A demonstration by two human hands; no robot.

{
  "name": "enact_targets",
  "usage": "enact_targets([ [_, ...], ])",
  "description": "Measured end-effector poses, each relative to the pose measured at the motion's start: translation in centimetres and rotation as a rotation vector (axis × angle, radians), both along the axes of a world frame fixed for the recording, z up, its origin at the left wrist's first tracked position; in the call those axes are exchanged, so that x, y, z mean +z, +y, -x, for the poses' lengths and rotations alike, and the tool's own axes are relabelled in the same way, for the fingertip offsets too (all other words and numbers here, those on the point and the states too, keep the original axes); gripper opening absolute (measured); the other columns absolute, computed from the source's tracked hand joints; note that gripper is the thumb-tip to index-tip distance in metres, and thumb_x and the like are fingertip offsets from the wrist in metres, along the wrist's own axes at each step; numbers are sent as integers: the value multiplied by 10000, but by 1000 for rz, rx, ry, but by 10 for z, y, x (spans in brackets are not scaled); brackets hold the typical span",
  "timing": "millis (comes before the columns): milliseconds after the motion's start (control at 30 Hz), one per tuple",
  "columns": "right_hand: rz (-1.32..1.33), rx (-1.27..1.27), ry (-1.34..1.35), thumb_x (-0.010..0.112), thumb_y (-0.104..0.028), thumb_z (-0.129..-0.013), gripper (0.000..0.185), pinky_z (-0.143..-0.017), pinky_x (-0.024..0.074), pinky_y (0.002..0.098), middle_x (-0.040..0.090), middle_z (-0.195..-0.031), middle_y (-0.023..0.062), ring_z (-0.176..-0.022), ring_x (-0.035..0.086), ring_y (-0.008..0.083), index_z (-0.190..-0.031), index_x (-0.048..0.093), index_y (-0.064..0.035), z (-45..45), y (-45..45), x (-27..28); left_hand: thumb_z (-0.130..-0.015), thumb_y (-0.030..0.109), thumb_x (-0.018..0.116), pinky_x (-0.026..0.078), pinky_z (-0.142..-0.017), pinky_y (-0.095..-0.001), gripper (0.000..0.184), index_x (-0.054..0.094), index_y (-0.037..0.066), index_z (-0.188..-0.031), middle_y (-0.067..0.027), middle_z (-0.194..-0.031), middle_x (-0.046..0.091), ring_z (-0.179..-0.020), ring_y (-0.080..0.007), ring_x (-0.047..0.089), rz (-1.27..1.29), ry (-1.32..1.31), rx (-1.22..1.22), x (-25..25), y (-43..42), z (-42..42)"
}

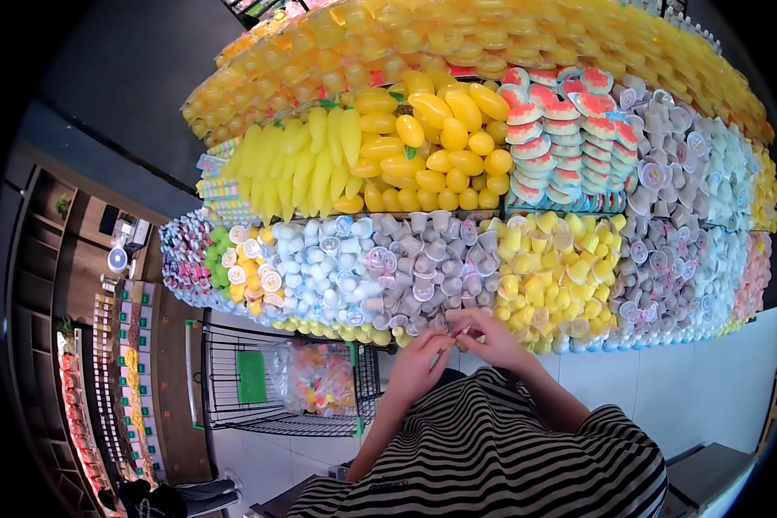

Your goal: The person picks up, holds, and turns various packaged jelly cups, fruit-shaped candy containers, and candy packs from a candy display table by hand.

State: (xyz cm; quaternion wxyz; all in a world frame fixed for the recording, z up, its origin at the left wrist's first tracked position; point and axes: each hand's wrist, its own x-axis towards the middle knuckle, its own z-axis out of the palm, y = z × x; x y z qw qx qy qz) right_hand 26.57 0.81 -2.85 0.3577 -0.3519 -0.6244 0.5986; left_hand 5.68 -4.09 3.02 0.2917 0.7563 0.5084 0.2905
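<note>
My left hand and my right hand meet in front of my chest, at the near edge of the display. Fingers of both are pinched together around something too small to make out. Just beyond them lie grey-purple jelly cups and yellow jelly cups. Left of those are pale blue and white jelly cups. Farther back sit yellow mango-shaped packs, long yellow-green fruit-shaped packs and red-and-white round packs.
A wire shopping cart with green trim stands at my left, holding a clear bag of colourful items. Rows of orange-yellow packs line the display's back. Shelving runs along the far left. Another person's legs and shoes show at the lower left.
</note>
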Motion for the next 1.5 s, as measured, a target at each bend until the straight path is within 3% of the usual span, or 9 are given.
enact_targets([
  [133,-25,49,13,626,-11,-953,320,-828,573,305,730,-1050,81,-936,725,171,-1271,607,-48,-7,-2,-9,-942,70,683,565,-828,-362,179,682,56,-1120,-121,-1139,675,-947,-310,696,196,-39,67,15,-20,-26],
  [333,-24,64,-6,654,-44,-971,228,-812,571,291,743,-994,90,-913,720,154,-1199,663,-35,-5,3,-7,-901,37,728,568,-834,-358,144,707,51,-1043,-98,-1081,700,-944,-292,703,87,-56,33,-3,-25,-14],
  [433,-54,32,-61,564,-145,-1055,214,-823,567,306,749,-983,98,-880,712,161,-1163,687,-7,-7,15,8,-902,74,741,564,-829,-376,70,725,46,-964,-82,-987,726,-937,-283,701,-28,-37,-45,-10,-10,4],
  [567,60,7,72,335,-301,-1137,499,-846,553,336,748,-1012,104,-847,688,179,-1131,692,47,-14,47,16,-925,196,727,538,-821,-413,168,725,28,-920,-80,-923,740,-874,-292,691,-19,-14,-129,-8,11,37],
  [800,-350,-83,-232,543,-253,-1078,308,-800,545,293,724,-975,60,-838,676,131,-1257,649,-25,13,139,163,-847,135,779,534,-800,-401,118,696,61,-887,-79,-906,732,-859,-294,679,-125,-101,-91,-15,23,98],
  [933,-450,-279,-98,585,-240,-1051,317,-778,550,289,721,-958,31,-829,674,112,-1277,629,-22,29,225,228,-880,115,758,556,-824,-394,93,730,55,-944,-85,-972,749,-928,-301,702,-21,-112,-131,-20,18,136],
  [1067,-785,-503,-772,666,-338,-967,389,-791,573,379,750,-977,104,-868,728,231,-1204,674,-30,52,317,251,-884,110,749,555,-811,-398,100,735,49,-962,-95,-958,745,-922,-306,704,40,-105,-127,-28,18,170],
  [1267,-679,-717,-1434,706,-513,-888,525,-869,581,478,755,-1070,134,-1005,728,316,-1175,719,-74,78,408,222,-876,98,751,561,-791,-397,133,738,44,-997,-93,-940,748,-897,-281,716,-10,-117,-111,-47,26,213],
  [1500,-463,-661,-1593,738,-610,-814,612,-869,590,469,755,-1104,144,-1040,726,311,-1102,751,-71,115,391,238,-874,73,751,565,-822,-363,385,665,59,-1249,-119,-1184,691,-897,-257,707,4,-162,-97,-15,28,243],
])
